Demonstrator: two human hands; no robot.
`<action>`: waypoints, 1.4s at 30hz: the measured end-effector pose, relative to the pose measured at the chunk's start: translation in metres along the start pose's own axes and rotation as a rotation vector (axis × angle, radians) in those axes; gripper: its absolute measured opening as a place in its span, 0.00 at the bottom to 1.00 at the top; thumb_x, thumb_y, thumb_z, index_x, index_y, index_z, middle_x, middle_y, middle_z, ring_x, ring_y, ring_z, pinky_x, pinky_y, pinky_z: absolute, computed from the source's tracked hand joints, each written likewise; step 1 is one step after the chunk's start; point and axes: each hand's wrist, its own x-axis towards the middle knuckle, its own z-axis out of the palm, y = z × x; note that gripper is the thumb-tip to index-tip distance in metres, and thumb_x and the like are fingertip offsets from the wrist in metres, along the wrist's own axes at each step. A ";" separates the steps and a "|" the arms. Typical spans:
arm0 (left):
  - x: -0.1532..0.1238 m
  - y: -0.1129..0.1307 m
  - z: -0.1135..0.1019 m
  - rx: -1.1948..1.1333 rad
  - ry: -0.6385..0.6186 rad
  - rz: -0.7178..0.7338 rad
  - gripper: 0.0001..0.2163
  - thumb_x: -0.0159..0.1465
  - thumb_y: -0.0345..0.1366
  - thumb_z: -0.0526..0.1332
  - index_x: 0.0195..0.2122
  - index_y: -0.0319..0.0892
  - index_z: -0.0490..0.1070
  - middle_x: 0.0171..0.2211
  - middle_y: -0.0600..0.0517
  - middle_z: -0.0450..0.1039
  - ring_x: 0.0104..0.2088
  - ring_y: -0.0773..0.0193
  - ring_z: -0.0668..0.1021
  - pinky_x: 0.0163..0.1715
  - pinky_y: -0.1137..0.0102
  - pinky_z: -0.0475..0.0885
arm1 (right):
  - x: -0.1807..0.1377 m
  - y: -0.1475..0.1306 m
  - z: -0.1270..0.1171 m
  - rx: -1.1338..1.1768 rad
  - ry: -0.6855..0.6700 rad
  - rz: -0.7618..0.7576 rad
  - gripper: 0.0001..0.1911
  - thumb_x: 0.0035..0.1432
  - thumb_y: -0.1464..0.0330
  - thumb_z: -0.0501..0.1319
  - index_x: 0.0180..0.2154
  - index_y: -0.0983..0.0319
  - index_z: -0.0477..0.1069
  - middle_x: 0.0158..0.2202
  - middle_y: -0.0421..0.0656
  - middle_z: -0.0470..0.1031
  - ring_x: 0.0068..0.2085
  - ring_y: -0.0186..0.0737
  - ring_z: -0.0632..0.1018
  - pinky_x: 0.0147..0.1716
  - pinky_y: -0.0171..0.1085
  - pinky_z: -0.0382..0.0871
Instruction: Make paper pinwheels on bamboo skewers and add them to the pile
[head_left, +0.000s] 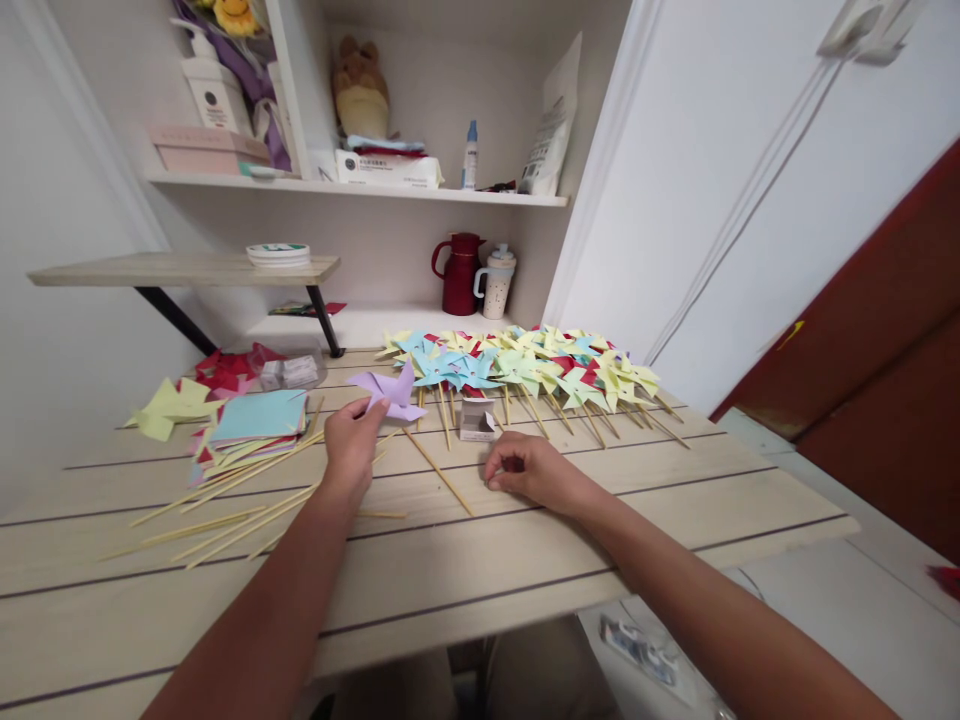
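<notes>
My left hand (pixel 354 440) is closed on a purple paper pinwheel (pixel 390 391), its thumb over the paper near the middle. Over the table, my right hand (pixel 525 468) has its thumb and fingertips pinched together; whatever lies between them, if anything, is too small to make out. Just behind it stands a small open white box (pixel 478 420). A single wooden stick (pixel 439 470) lies on the planks between my hands. Beyond them, many finished pinwheels on sticks (pixel 525 368) lie in rows, yellow, blue, green, red and purple.
Loose wooden sticks (pixel 232 515) lie at the left, near stacked coloured paper (pixel 259 415) and a yellow paper pinwheel (pixel 172 405). A clear plastic container (pixel 296 371) sits behind. A raised wooden stand (pixel 195 268) overhangs the back left. A red jug (pixel 460 275) and a cup (pixel 496 285) stand behind.
</notes>
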 end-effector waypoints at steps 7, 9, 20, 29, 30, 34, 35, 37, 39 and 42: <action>-0.001 0.002 0.000 0.004 -0.007 -0.008 0.13 0.45 0.38 0.70 0.31 0.39 0.78 0.30 0.53 0.79 0.35 0.59 0.77 0.37 0.68 0.69 | 0.001 0.001 0.000 -0.020 -0.004 0.004 0.02 0.51 0.72 0.65 0.28 0.61 0.77 0.31 0.40 0.71 0.29 0.33 0.68 0.30 0.33 0.63; -0.002 0.003 0.000 -0.003 -0.015 -0.009 0.13 0.46 0.38 0.70 0.32 0.39 0.79 0.30 0.53 0.78 0.34 0.60 0.77 0.37 0.68 0.69 | 0.000 0.001 0.001 -0.014 -0.008 -0.007 0.02 0.52 0.72 0.65 0.28 0.61 0.77 0.31 0.40 0.71 0.29 0.34 0.69 0.30 0.33 0.63; -0.026 0.018 0.006 -0.064 -0.207 0.088 0.12 0.48 0.40 0.69 0.32 0.40 0.81 0.34 0.49 0.80 0.36 0.57 0.78 0.39 0.67 0.70 | 0.026 -0.020 -0.005 0.086 0.122 -0.091 0.04 0.53 0.67 0.65 0.28 0.60 0.76 0.32 0.42 0.74 0.34 0.40 0.73 0.35 0.36 0.64; -0.040 0.026 0.011 -0.115 -0.279 0.112 0.11 0.52 0.40 0.68 0.34 0.41 0.81 0.36 0.49 0.80 0.38 0.58 0.78 0.42 0.67 0.69 | 0.043 -0.043 0.006 0.405 0.342 -0.115 0.06 0.51 0.64 0.67 0.29 0.60 0.75 0.31 0.40 0.73 0.34 0.39 0.73 0.35 0.37 0.66; -0.040 0.026 0.011 -0.119 -0.268 0.109 0.11 0.52 0.40 0.68 0.35 0.41 0.80 0.36 0.49 0.80 0.38 0.58 0.78 0.41 0.67 0.69 | 0.042 -0.043 0.007 0.420 0.356 -0.120 0.06 0.51 0.64 0.67 0.29 0.60 0.75 0.31 0.40 0.73 0.33 0.38 0.72 0.35 0.37 0.66; -0.041 0.026 0.013 -0.128 -0.239 0.106 0.10 0.52 0.40 0.68 0.34 0.41 0.80 0.35 0.49 0.80 0.38 0.58 0.78 0.41 0.68 0.69 | 0.042 -0.050 0.013 0.434 0.383 -0.118 0.06 0.50 0.64 0.67 0.28 0.60 0.75 0.31 0.41 0.71 0.34 0.40 0.71 0.35 0.38 0.66; -0.042 0.027 0.013 -0.130 -0.234 0.110 0.10 0.52 0.40 0.68 0.34 0.41 0.80 0.35 0.49 0.80 0.37 0.59 0.77 0.41 0.68 0.69 | 0.043 -0.053 0.015 0.428 0.383 -0.121 0.06 0.51 0.64 0.67 0.27 0.59 0.75 0.32 0.42 0.71 0.35 0.41 0.72 0.37 0.39 0.67; -0.043 0.028 0.013 -0.139 -0.221 0.116 0.10 0.53 0.40 0.68 0.34 0.41 0.80 0.35 0.49 0.79 0.37 0.59 0.77 0.41 0.68 0.69 | 0.045 -0.060 0.019 0.400 0.388 -0.138 0.05 0.50 0.64 0.67 0.27 0.59 0.76 0.38 0.43 0.71 0.42 0.44 0.73 0.43 0.42 0.67; -0.044 0.029 0.013 -0.154 -0.206 0.119 0.11 0.53 0.40 0.68 0.35 0.41 0.79 0.35 0.50 0.79 0.37 0.59 0.77 0.40 0.68 0.69 | 0.050 -0.066 0.023 0.363 0.404 -0.164 0.03 0.50 0.66 0.68 0.27 0.58 0.78 0.46 0.44 0.69 0.51 0.46 0.71 0.53 0.44 0.64; -0.043 0.031 0.011 -0.171 -0.172 0.122 0.11 0.54 0.40 0.68 0.35 0.41 0.79 0.35 0.50 0.79 0.36 0.60 0.77 0.39 0.69 0.69 | 0.060 -0.069 0.029 0.346 0.434 -0.184 0.01 0.49 0.67 0.69 0.28 0.57 0.79 0.51 0.45 0.66 0.58 0.47 0.67 0.60 0.45 0.56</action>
